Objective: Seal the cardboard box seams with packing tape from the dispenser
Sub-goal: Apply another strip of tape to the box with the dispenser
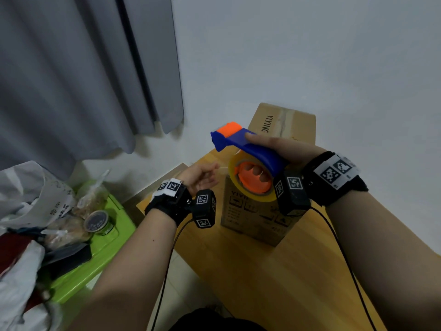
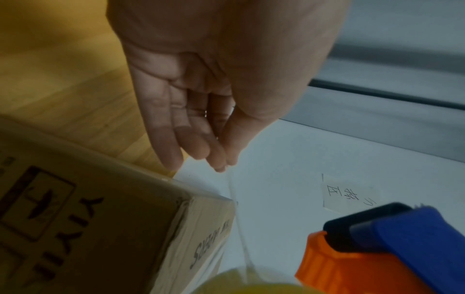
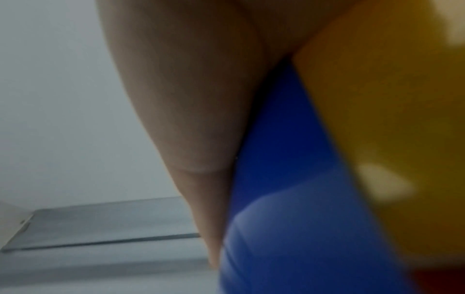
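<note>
Fingers (image 1: 256,172) of the right hand (image 1: 281,149) grip the dispenser (image 1: 248,149) above the box (image 1: 253,211); left hand (image 1: 202,174) pinches its tape (image 2: 239,228). Box sits on a wooden table (image 1: 274,278), curtain (image 1: 83,68) at 11 o'clock, wall (image 1: 310,56) beyond.

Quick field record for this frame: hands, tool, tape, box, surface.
right hand: grips blue and orange tape dispenser, held above the box
left hand: pinches free end of clear packing tape strip
tape roll: yellowish, on orange hub
brown cardboard box: upright on wooden table
second cardboard box: behind, against wall
</note>
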